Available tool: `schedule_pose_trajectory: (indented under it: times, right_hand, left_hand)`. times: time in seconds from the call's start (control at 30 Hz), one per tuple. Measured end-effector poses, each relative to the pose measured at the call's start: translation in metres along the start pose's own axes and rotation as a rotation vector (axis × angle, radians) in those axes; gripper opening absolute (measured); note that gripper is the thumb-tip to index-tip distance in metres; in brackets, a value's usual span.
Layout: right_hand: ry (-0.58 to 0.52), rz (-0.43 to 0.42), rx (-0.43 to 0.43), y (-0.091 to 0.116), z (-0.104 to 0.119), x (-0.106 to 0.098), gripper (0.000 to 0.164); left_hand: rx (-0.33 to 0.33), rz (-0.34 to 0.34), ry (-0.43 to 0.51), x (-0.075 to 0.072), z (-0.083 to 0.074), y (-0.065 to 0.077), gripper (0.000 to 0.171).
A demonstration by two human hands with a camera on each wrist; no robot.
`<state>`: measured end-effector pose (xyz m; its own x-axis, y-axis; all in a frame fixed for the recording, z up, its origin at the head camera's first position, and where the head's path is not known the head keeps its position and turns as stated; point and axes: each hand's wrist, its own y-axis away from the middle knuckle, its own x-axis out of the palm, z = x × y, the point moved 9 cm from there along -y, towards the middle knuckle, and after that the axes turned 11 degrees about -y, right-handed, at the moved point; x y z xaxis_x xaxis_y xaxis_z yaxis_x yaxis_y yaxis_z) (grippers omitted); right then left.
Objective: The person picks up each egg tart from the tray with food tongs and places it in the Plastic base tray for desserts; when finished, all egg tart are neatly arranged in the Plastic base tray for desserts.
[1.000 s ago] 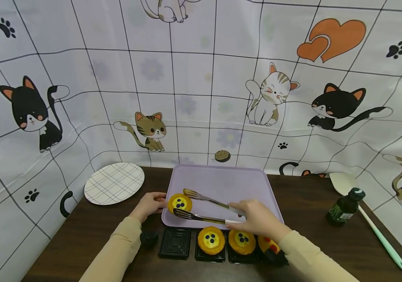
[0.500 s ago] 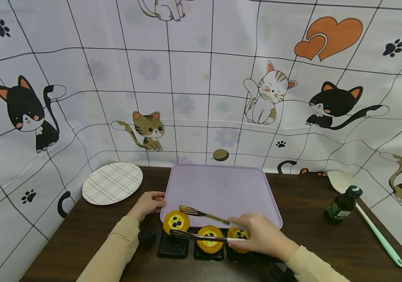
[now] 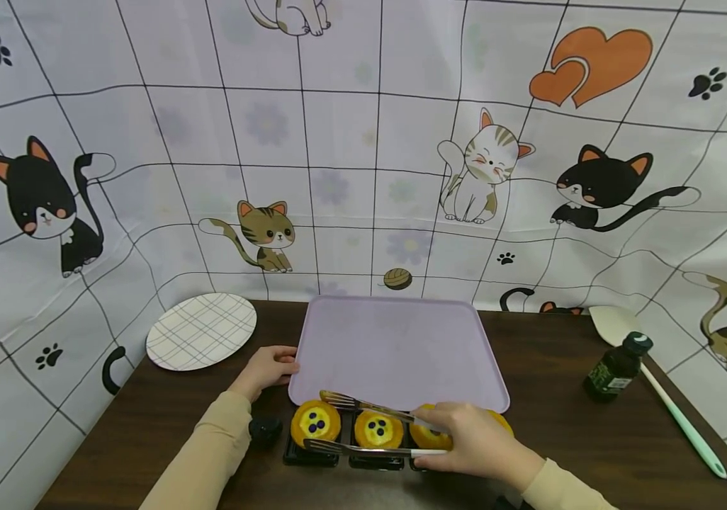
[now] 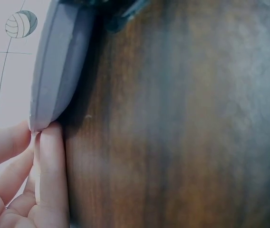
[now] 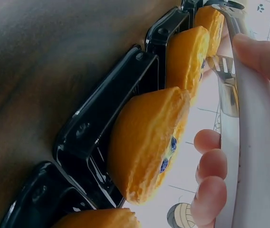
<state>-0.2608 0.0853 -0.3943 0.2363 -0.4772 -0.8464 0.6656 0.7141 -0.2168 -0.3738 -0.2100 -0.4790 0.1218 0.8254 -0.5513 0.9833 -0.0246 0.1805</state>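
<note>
My left hand pinches the rim of a lilac tray at its left front; the left wrist view shows thumb and fingers meeting at the tray's corner. My right hand grips metal tongs with pale handles. Their slotted ends lie either side of an egg tart topped with dark blue berries, at the leftmost black square plastic holder. A second berry tart sits in the neighbouring holder, under the span of the tongs. More tarts are in holders partly hidden by my right hand.
A white plate with grid lines leans at the back left. On the right stand a dark green bottle and a spatula with a mint handle. A small black object lies beside my left sleeve. A cat-patterned sheet covers the wall.
The tongs have brought the tart from the tray's left front corner toward me, down to the leftmost black holder. My left hand keeps its hold on the tray.
</note>
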Motion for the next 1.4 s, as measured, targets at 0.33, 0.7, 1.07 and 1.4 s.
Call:
schedule_pose_trajectory:
  times: [0.33,0.7,1.07,1.4]
  right_hand:
    - [0.001,-0.001,-0.026,0.003,0.000,0.006,0.057]
    - [0.012,0.012,-0.008,0.002,-0.002,0.009,0.060]
    - [-0.025,0.003,0.051,0.006,-0.005,0.004,0.063]
    - [-0.005,-0.058,0.061,0.013,-0.006,-0.010,0.060]
  left_hand:
    - [-0.014,-0.010,0.001,0.000,0.002,0.000,0.043]
    - [-0.005,-0.017,-0.007,0.000,0.001,0.000,0.042]
    - [-0.010,-0.011,-0.009,0.001,0.001,0.000,0.042]
    - [-0.012,-0.011,-0.004,0.001,0.000,0.000,0.043]
